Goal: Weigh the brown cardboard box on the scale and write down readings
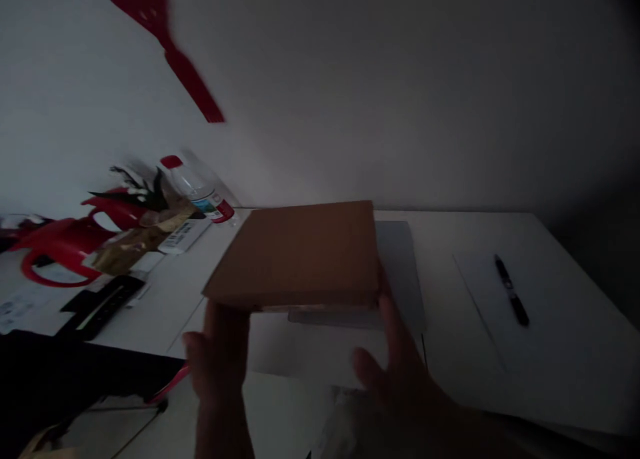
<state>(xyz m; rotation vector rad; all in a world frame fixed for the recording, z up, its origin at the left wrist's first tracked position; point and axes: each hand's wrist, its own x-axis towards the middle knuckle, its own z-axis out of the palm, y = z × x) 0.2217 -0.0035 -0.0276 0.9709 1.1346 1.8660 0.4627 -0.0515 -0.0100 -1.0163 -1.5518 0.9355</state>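
Observation:
A flat brown cardboard box [300, 253] is held just above the white desk [560, 365], a little tilted. My left hand [220, 352] grips its near left corner, fingers curled under the edge. My right hand [395, 359] holds the near right edge, thumb free below. Under the box lies a grey flat slab [405, 272], perhaps a closed laptop. The scene is dim and slightly blurred.
A black pen [511, 289] lies on a white sheet [550, 339] at the right. At the left stand a red mug [55, 249], a plastic bottle with a red cap [197, 189], dried leaves and a black device [103, 304]. A red ornament [165, 42] hangs on the wall.

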